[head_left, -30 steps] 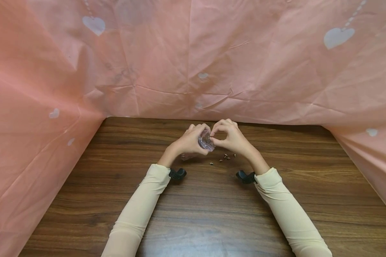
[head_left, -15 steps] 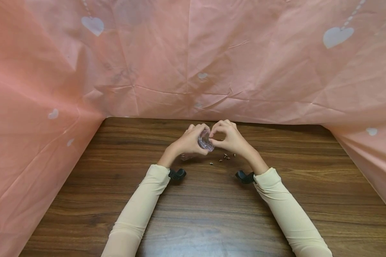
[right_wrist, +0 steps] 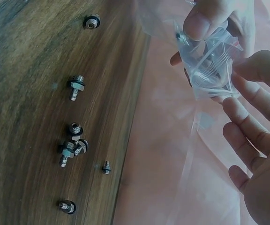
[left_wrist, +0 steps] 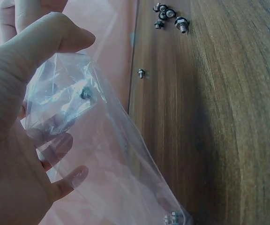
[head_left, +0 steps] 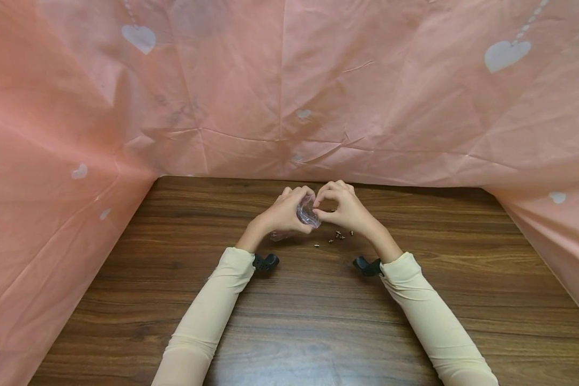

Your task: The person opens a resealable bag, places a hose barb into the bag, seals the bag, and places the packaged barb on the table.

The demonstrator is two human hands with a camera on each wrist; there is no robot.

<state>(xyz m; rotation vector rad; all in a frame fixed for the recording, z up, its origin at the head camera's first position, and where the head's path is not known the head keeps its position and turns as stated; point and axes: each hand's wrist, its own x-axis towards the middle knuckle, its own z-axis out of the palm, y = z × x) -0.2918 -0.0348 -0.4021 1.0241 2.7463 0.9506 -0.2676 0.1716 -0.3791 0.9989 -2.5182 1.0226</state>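
My left hand (head_left: 284, 210) grips a clear plastic zip bag (left_wrist: 121, 154), its thumb over the bag's upper part and fingers behind. The bag's mouth (right_wrist: 214, 70) gapes toward my right hand (head_left: 344, 206). The right thumb and index finger come together at the mouth's rim, their tips partly hidden by the plastic; the other fingers are loosely bent. One small metal fitting (left_wrist: 85, 92) shows inside the bag near the left thumb, and more fittings (left_wrist: 173, 217) lie in its bottom corner. Several loose metal fittings (head_left: 339, 235) with dark rings lie on the table below the right hand.
The dark wood-grain table (head_left: 289, 305) ends at a pink cloth (head_left: 391, 107) with white hearts, which hangs behind and at both sides. A single fitting (head_left: 317, 245) lies nearer to me. Black wrist mounts (head_left: 267, 261) sit at both cuffs.
The right fingertips have moved very slightly left and farther into the bag's mouth. The left hand, the bag and the loose fittings stay nearly where they were.
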